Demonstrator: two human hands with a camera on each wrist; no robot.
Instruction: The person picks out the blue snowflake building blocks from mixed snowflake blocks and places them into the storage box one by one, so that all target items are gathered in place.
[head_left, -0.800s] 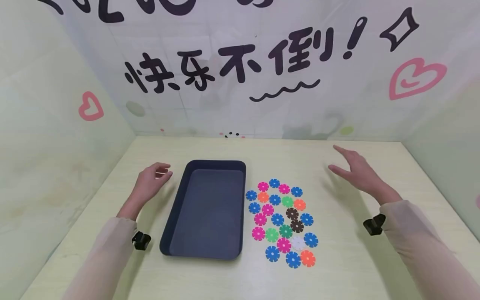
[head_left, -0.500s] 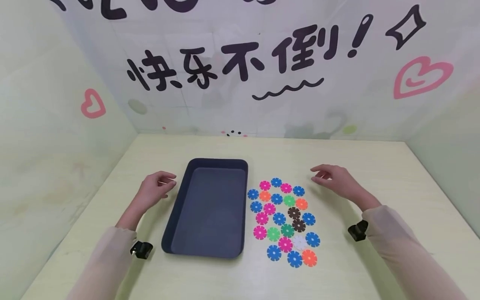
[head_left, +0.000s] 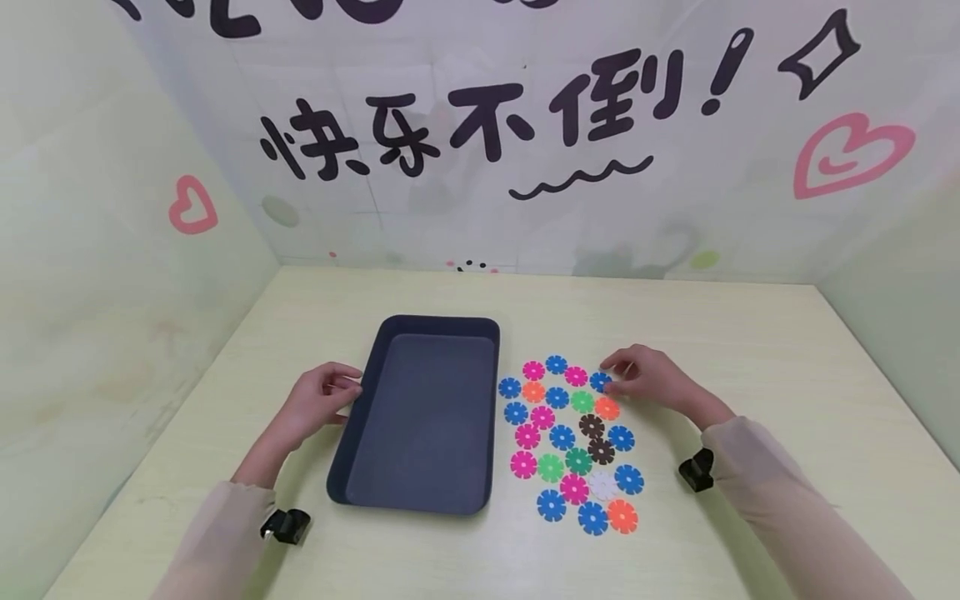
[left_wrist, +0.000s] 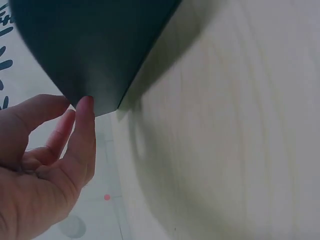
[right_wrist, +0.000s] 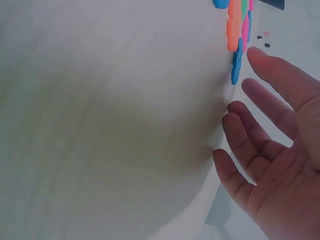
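Note:
A dark blue rectangular tray lies left of the table's middle. My left hand is at its left side, fingers loosely bent. In the left wrist view, fingertips meet the tray's outer wall near the rim. Many colourful notched plastic discs lie flat to the right of the tray. My right hand reaches the far-right one, a blue disc, with thumb and forefinger spread about it. In the right wrist view this blue disc lies by the thumb tip, and the fingers stand apart.
The pale wooden table carries the tray and discs. A printed cloth backdrop rises at the table's far edge, with side panels left and right. Small black devices are strapped at both wrists.
My right hand has come in from the right, fingers drawing closer together, down to the far-right blue disc. My left hand has moved to the right, up to the tray's edge.

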